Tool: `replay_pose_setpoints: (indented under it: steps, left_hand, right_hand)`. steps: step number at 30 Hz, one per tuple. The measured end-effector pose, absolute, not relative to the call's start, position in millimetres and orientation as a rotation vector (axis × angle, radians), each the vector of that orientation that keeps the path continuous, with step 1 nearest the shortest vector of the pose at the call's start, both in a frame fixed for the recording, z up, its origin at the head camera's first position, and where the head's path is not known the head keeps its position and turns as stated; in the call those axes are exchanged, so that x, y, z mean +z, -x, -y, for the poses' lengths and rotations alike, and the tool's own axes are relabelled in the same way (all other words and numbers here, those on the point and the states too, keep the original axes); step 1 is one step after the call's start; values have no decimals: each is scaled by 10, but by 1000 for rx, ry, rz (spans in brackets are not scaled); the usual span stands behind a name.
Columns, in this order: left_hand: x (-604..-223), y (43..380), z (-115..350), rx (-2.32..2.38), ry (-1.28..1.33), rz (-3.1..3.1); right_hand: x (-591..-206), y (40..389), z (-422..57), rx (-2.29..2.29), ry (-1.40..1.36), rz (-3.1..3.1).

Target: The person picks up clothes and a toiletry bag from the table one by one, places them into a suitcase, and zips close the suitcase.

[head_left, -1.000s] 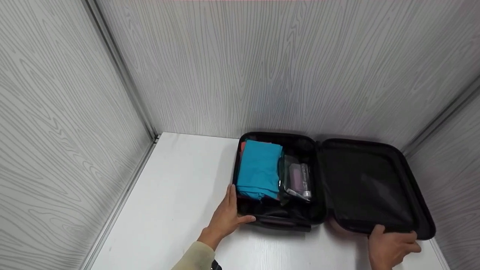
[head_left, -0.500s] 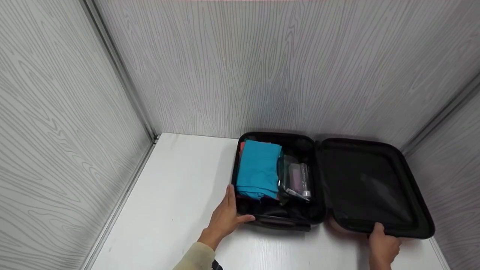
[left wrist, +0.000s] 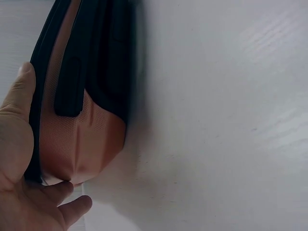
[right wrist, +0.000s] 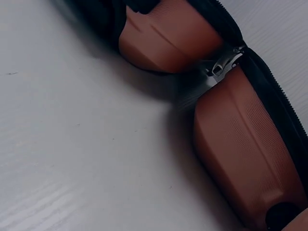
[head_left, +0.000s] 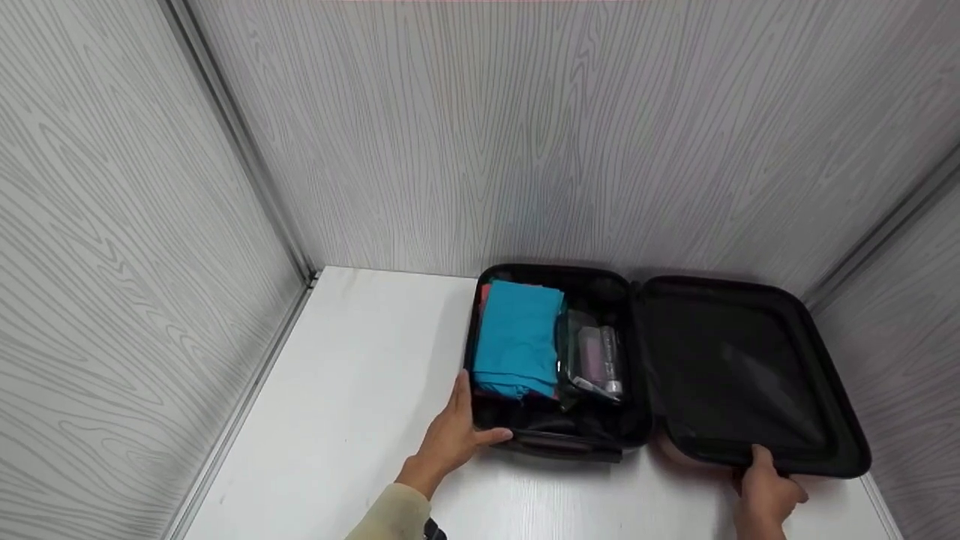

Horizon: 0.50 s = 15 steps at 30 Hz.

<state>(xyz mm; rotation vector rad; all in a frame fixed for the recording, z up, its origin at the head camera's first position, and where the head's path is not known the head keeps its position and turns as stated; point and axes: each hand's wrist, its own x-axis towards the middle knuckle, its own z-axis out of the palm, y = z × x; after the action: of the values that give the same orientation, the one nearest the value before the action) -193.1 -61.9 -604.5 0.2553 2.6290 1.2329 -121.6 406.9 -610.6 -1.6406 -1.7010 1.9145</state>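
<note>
An opened suitcase (head_left: 555, 442) with an orange-brown shell and black lining lies on the white table. Its packed half holds a folded blue cloth (head_left: 519, 334) with red fabric beneath, beside a clear pouch (head_left: 592, 360) containing a pinkish item and a silvery tube. My left hand (head_left: 448, 442) rests on the near left corner of this half, fingers straight along the side and thumb against the front. At the near edge of the other half, the lid (head_left: 735, 375), my right hand (head_left: 765, 495) grips with the thumb over the rim; its fingers are mostly hidden underneath.
Grey wood-grain panels (head_left: 525, 135) stand behind and at both sides. White table surface (head_left: 367, 337) lies left of the suitcase. Between the two halves, a metal zipper pull (right wrist: 224, 65) shows in the right wrist view.
My right hand has gone from fingers spread at the lid's near edge to gripping it, with the fingers now tucked underneath. The left hand and suitcase stay nearly still.
</note>
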Motion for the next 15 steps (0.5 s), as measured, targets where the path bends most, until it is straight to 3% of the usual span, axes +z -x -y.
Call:
replay_pose_setpoints:
  steps: [7,15]
  left_hand:
    - [-6050,1935,619,1254,-271,-2634]
    - [-6075,1924,627,1267,-248,-2624]
  right_hand:
    - [-6076,1242,-4108,2044,1675,1475]
    - [-6069,1260,-4088,2189,1510,1135]
